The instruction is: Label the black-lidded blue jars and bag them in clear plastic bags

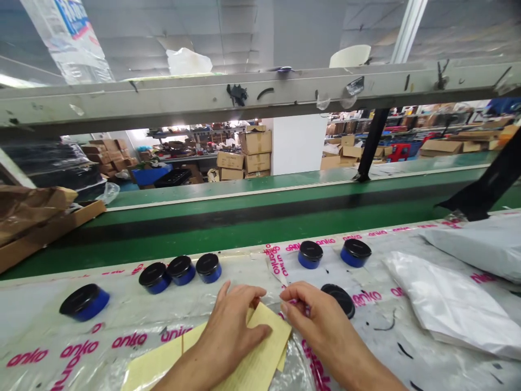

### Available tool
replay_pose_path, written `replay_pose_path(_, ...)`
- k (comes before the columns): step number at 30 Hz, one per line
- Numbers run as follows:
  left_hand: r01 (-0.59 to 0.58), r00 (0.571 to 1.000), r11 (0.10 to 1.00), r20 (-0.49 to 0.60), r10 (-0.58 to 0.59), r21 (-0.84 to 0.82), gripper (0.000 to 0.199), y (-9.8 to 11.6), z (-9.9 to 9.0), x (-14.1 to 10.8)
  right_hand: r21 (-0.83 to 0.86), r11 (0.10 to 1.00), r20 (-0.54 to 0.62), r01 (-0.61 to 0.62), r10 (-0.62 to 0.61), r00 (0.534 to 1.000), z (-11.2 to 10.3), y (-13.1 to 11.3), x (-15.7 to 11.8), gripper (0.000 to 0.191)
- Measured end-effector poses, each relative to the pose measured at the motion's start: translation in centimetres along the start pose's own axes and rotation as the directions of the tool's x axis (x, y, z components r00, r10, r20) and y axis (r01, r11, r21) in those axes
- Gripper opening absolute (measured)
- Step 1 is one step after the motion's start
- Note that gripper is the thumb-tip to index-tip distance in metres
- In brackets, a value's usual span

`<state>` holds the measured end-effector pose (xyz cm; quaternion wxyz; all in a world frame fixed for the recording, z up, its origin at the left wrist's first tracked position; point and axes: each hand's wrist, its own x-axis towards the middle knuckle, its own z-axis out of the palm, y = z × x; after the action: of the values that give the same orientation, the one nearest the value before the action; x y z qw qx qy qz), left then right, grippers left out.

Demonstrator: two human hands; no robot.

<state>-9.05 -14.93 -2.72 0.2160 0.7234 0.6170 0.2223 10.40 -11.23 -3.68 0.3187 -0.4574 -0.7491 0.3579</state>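
My left hand [230, 326] lies on a stack of pale yellow printed paper slips [260, 347], its fingers curled over their upper edge. My right hand [313, 320] sits just to the right, with its fingertips pinched together at the top corner of the slips. What they pinch is hidden. A black disc [337, 300], probably a jar lid, stands tilted against the right hand's knuckles. Several blue jars with black lids, such as the jar [208, 267] and the jar [310, 254], stand in a loose row beyond my hands. Another jar [84, 302] lies tilted at the left.
Pink-printed "anko" plastic sheeting [130, 341] covers the bench. White poly mailer bags [448, 301] lie at the right. A green conveyor belt [244, 228] runs behind the bench, under a metal beam [244, 92]. Brown paper in a cardboard tray [36, 217] sits at the left.
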Motion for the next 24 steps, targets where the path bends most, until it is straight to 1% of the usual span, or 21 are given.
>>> replay_pose_path(3,-0.022,1.0,0.999,-0.017,0.022,-0.035,0.049,-0.2,0.3,0.1,-0.198,0.98,0.029,0.0,0.006,1.0,0.6,0.1,0.1,0.018)
replay_pose_path(5,-0.046,0.999,0.998,-0.031,0.044,-0.049,0.049,-0.3,0.4,0.0,-0.281,0.96,0.05,-0.014,0.029,0.998,0.9,-0.1,0.1,0.019)
replay_pose_path(8,-0.063,0.997,0.997,-0.037,0.061,-0.051,0.049,-0.2,0.5,-0.1,-0.292,0.954,0.07,-0.065,0.089,0.993,1.2,-0.4,0.3,0.013)
replay_pose_path(11,-0.065,0.998,0.997,-0.03,0.064,-0.048,0.046,-0.1,0.8,-0.1,-0.272,0.96,0.09,-0.066,0.094,0.991,1.5,-0.5,0.3,0.014)
replay_pose_path(13,-0.079,0.996,0.996,-0.031,0.078,-0.041,0.038,-0.2,1.0,0.0,-0.303,0.953,0.078,-0.014,0.04,0.996,1.7,-0.4,0.2,0.014)
replay_pose_path(15,-0.098,0.995,0.995,-0.033,0.098,-0.024,0.024,-0.2,1.2,0.1,-0.338,0.936,0.069,0.095,-0.076,0.995,1.9,-0.3,-0.2,0.015)
replay_pose_path(17,-0.109,0.994,0.994,-0.024,0.109,0.003,0.014,-0.3,1.3,0.2,-0.343,0.913,0.066,0.222,-0.212,0.975,2.1,-0.3,-0.6,0.016)
replay_pose_path(19,-0.111,0.994,0.992,0.0,0.112,0.057,0.01,-0.2,1.4,0.4,-0.325,0.897,0.06,0.298,-0.295,0.954,2.4,-0.5,-0.9,0.016)
replay_pose_path(22,-0.128,0.992,0.98,0.027,0.126,0.154,0.013,-0.1,1.4,0.5,-0.237,0.92,-0.002,0.313,-0.322,0.947,2.1,-1.4,-1.1,0.015)
replay_pose_path(24,-0.138,0.99,0.974,0.031,0.134,0.179,0.014,-0.1,1.2,0.6,-0.123,0.95,-0.06,0.287,-0.296,0.953,1.1,-2.0,-1.0,0.014)
